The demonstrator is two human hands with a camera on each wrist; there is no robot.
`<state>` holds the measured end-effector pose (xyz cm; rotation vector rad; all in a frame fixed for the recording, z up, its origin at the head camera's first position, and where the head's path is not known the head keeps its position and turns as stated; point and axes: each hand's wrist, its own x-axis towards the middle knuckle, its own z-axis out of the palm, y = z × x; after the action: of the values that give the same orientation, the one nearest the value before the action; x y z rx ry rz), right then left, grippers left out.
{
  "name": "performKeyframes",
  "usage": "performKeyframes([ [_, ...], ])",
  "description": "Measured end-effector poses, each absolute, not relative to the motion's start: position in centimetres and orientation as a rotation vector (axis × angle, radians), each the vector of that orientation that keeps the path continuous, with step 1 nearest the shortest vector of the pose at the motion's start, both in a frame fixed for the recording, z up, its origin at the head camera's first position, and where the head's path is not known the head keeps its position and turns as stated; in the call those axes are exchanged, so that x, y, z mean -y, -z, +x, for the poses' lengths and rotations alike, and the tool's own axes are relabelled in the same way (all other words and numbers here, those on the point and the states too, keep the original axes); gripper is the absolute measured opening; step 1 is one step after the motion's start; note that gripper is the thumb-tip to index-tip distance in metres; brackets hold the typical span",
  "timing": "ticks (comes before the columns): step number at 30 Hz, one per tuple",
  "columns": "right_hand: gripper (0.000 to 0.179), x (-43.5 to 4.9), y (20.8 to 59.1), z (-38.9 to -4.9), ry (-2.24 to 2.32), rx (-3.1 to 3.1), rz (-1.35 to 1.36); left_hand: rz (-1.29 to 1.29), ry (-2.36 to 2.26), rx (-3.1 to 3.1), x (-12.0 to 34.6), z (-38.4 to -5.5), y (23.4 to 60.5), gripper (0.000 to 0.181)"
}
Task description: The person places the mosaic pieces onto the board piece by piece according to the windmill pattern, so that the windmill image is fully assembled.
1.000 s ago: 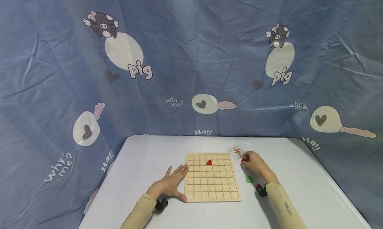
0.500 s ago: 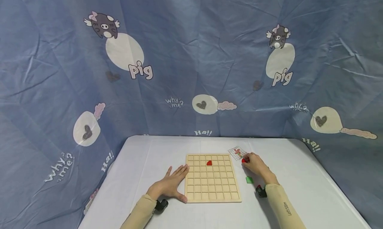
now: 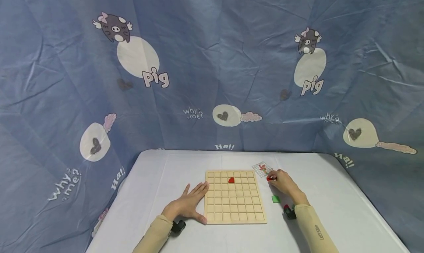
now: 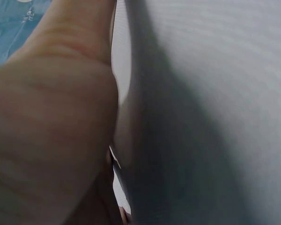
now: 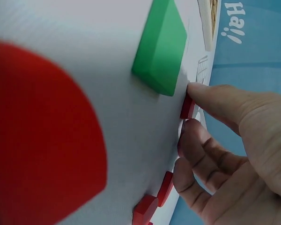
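The left hand [image 3: 187, 204] lies with fingers straight and spread, gripping nothing, touching the board [image 3: 226, 200]: pale, gridded into square cells, a red quarter-round [image 3: 231, 180] in an upper one. Next, a card [image 3: 262, 168] shows a red flower; just beside, a flat, partly hidden red piece [image 5: 187, 108]; a thick, straight-edged green block [image 3: 275, 199]; the right hand [image 3: 284, 182], thumb and fingertip closed around that red piece.

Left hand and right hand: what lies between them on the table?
In the head view, the wooden grid board lies between the left hand and right hand, with one red quarter-circle piece on it, then a strip of white table.
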<state>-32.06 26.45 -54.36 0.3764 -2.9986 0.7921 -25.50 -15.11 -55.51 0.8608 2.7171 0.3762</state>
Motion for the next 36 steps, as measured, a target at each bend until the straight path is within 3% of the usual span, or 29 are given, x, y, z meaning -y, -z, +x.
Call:
performKeyframes([
  [21, 0.023, -26.72, 54.57, -32.28, -0.757, 2.957, 0.504, 0.844, -0.391, -2.722, 15.13, -25.51, 55.5, 0.135],
  [36, 0.031, -25.97, 54.15, -31.82, -0.733, 3.051, 0.174, 0.858, -0.4, -2.722, 15.18, -25.54, 55.58, 0.134],
])
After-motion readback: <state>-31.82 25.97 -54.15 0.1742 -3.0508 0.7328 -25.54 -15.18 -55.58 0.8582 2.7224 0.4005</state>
